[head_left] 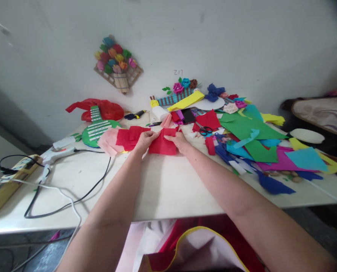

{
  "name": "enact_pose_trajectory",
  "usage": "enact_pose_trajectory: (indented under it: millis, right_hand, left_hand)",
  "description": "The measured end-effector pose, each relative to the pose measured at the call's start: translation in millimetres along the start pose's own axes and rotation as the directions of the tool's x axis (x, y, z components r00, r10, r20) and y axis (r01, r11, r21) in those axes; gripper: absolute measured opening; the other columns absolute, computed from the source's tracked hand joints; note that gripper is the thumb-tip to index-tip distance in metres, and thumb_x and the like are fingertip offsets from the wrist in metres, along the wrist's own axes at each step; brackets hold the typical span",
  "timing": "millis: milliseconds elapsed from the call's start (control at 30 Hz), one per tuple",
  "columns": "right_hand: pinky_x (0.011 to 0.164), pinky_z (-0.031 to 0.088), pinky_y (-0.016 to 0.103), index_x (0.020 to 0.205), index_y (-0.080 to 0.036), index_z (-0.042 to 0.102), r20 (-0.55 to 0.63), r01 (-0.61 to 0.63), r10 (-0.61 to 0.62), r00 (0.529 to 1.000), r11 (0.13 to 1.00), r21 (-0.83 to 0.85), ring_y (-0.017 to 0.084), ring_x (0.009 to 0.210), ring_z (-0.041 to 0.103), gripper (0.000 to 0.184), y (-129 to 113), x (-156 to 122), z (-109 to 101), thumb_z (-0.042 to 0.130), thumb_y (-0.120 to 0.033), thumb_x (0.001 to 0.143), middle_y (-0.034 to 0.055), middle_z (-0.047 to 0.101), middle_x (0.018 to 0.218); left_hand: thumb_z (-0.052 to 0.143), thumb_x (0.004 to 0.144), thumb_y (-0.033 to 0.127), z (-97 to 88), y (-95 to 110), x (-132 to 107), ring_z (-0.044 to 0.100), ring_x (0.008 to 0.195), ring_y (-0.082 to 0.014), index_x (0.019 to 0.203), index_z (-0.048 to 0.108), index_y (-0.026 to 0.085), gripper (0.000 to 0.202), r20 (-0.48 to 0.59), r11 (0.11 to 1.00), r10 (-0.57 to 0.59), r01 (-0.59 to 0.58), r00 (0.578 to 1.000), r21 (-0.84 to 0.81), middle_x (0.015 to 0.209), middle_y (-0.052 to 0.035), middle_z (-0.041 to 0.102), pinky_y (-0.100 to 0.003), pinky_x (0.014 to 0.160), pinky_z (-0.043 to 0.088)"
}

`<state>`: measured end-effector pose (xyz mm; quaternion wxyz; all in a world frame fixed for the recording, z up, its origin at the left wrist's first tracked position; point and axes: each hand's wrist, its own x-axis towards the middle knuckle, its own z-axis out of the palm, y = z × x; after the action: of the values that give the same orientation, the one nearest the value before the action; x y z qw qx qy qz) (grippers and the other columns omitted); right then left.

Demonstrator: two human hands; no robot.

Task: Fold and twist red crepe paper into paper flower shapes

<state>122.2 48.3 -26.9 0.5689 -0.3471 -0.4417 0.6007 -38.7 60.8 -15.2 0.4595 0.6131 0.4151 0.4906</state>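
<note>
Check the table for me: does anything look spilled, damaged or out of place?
Nothing looks plainly spilled or damaged. The coloured sheets on the right look untidy, overlapping in a loose heap, with scissors lying at its edge. At left, a black cord loops loosely across the tabletop.

A craft workspace is suggested by the worktop (168,200), strewn with coloured paper (249,126), scissors (205,130) and a glue gun (61,154), and by the handmade flowers (114,57) hung on the wall (242,45).
</note>
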Motion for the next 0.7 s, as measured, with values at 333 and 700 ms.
enact_pose_trajectory:
  millis: [333,700]
  right_hand:
    - [0.072,0.052,0.036,0.079,-0.015,0.066,0.114,-0.050,0.057,0.992,0.997,-0.064,0.019,0.070,0.064,0.029,-3,-2,-3,0.076,-0.029,0.055,0.0047,0.069,0.074]
    - [0.081,0.051,0.036,0.092,-0.016,0.065,0.062,-0.032,0.037,0.997,0.996,-0.086,0.020,0.082,0.065,0.045,-1,1,-3,0.078,-0.030,0.051,0.0057,0.070,0.086]
  left_hand:
    - [0.073,0.056,0.046,-3.1,5,0,0.040,0.044,-0.0056,0.055,0.050,0.015,0.038,-0.003,0.999,0.037,-0.038,0.999,-0.025,0.048,0.0039,0.049,-0.020,0.044,0.028]
    - [0.067,0.058,0.052,9.3,-4,11,0.046,0.045,-0.0088,0.063,0.051,0.016,0.040,-0.119,0.993,0.082,-0.071,0.989,0.096,0.050,0.0032,0.052,-0.021,0.044,0.033]
